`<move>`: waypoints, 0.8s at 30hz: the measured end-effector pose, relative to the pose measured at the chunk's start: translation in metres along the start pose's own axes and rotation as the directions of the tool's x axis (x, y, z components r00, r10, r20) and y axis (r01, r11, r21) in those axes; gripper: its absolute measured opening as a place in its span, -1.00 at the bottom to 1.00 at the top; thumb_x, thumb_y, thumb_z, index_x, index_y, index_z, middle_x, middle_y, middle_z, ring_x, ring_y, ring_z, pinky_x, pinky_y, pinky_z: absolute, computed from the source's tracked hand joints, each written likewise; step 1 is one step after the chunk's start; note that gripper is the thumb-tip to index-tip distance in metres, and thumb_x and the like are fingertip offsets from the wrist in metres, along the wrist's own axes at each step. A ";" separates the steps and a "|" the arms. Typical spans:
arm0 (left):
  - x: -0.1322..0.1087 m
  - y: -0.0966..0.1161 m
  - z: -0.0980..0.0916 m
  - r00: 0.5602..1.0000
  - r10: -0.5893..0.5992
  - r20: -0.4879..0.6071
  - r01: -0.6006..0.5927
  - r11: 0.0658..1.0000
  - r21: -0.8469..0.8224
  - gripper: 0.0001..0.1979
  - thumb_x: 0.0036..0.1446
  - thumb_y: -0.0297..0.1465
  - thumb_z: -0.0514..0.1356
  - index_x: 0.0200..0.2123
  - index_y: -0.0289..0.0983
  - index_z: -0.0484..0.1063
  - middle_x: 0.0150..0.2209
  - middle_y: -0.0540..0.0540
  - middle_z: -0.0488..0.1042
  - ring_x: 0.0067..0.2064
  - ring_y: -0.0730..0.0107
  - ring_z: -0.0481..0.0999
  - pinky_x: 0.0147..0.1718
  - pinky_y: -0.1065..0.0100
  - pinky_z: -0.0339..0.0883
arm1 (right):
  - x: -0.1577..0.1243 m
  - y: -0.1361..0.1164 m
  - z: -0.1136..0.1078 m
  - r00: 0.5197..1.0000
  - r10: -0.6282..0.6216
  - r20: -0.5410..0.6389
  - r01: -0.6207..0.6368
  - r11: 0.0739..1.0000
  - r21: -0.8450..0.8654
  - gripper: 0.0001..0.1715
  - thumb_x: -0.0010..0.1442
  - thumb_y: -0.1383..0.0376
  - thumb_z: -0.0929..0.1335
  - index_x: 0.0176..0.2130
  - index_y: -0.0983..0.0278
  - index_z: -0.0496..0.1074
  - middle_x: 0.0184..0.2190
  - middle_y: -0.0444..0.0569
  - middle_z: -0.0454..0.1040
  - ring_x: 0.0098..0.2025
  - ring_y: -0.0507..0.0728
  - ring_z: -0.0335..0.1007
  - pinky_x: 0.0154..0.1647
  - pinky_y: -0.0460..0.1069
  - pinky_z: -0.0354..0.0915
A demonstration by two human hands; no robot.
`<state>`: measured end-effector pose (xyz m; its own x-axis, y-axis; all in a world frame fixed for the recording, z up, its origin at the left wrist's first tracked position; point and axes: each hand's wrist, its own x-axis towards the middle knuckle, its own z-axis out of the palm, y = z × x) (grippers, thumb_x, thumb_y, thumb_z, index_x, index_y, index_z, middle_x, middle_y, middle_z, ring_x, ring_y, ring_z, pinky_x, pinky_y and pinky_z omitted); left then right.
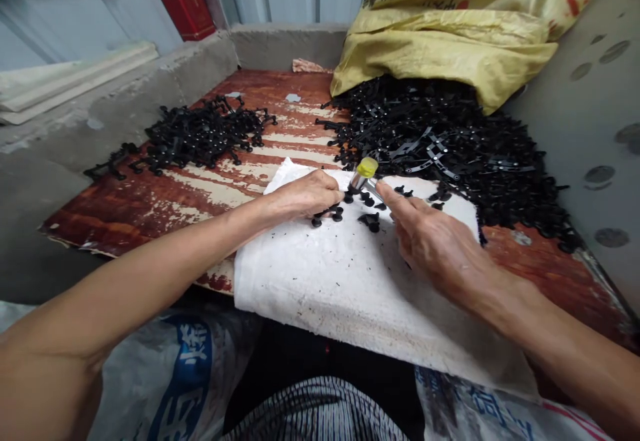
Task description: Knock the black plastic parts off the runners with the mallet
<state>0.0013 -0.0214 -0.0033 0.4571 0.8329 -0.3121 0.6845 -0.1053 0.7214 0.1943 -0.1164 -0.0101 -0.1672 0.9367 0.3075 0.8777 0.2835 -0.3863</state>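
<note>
Head view, left to right: a tangled pile of black moulded parts [200, 137] lies on a wooden desk [125, 217] with peeling red paint, inside a low concrete wall [100, 111]. The left hand [300, 195] reaches over a white cloth [320, 287] spread across the desk. Its fingers [330, 187] lie together, lightly curled, their tips just beside a small group of loose black pieces [330, 213] on the cloth; whether they pinch anything cannot be told. Between the hands, a short steel tool with a yellow cap [367, 175] stands tilted, its lower end running toward the right hand [433, 241]. That hand's fingers [395, 204] are parted, the index stretched out beside the tool, but the grip on it is hidden. Further right, a large heap of black parts [450, 137] spills from a yellow woven sack [440, 47] up to the cloth's edge. Good handling here would seem to mean keeping only a few pieces on the cloth, well separated, with the tool steady between the fingers, so that no piece snags on its neighbours.
</note>
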 end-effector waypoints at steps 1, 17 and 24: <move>-0.001 0.001 -0.001 1.000 -0.010 0.007 0.009 1.000 0.003 -0.75 0.12 -0.44 0.12 -0.61 -0.26 0.26 -0.66 0.04 0.25 -0.67 0.58 0.12 -0.66 0.40 -0.04 | 0.002 0.000 -0.001 0.999 -0.001 0.043 0.002 1.000 -0.028 -0.30 0.11 0.38 0.19 0.23 0.35 0.35 -0.36 0.13 0.51 -0.51 0.18 0.34 -0.45 0.11 0.29; -0.066 0.006 -0.006 0.929 0.287 -0.236 -0.203 0.923 0.326 -0.76 0.26 -0.25 0.02 -0.33 -0.25 0.36 -0.49 0.04 0.29 -0.45 0.44 0.24 -0.44 0.38 0.05 | -0.008 -0.017 -0.008 0.856 0.415 0.307 -0.484 0.438 0.758 -0.66 -0.02 0.09 0.46 -0.44 0.23 0.31 -0.75 -0.31 0.19 -0.77 -0.08 0.04 -0.82 -0.16 0.00; -0.075 -0.002 0.011 0.941 0.318 -0.119 -0.277 0.922 0.271 -0.68 0.33 -0.27 -0.08 -0.47 -0.23 0.19 -0.53 0.07 0.21 -0.47 0.48 0.21 -0.44 0.39 0.05 | -0.019 -0.023 -0.007 0.842 0.467 0.270 -0.496 0.473 0.728 -0.64 0.00 0.04 0.44 -0.43 0.22 0.30 -0.76 -0.29 0.20 -0.77 -0.06 0.05 -0.80 -0.15 0.01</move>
<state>-0.0281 -0.0897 0.0118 0.5796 0.8148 0.0091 0.6586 -0.4750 0.5836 0.1802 -0.1425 -0.0009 0.1481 0.9766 -0.1559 0.1711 -0.1805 -0.9686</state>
